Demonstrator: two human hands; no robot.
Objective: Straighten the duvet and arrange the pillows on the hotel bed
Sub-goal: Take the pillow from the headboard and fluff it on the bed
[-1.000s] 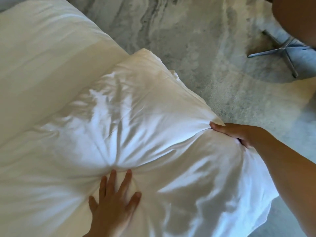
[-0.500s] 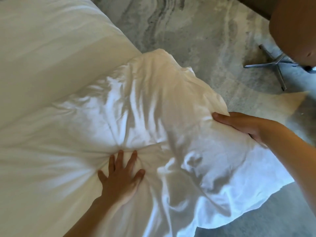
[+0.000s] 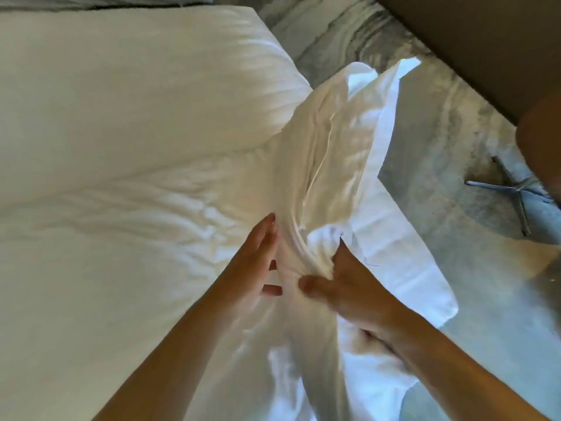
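Observation:
A white pillow (image 3: 334,153) in a loose case lies at the bed's right edge, squeezed into a tall ridge. My left hand (image 3: 255,262) presses flat along the ridge's left side, fingers straight and thumb against the cloth. My right hand (image 3: 343,287) clamps the bunched fabric from the right, thumb on top. The case's open flap (image 3: 394,238) hangs out over the floor. The white duvet (image 3: 121,117) covers the bed to the left, with soft wrinkles near the pillow.
Grey marbled carpet (image 3: 455,284) runs along the right of the bed. A chair's metal star base (image 3: 513,192) stands there under a brown seat (image 3: 543,141). A dark brown piece of furniture (image 3: 485,41) fills the top right corner.
My right hand slid in from the pillow's right edge toward my left hand. The flat pillow is now pinched between both hands into a raised ridge, and the view has tilted up.

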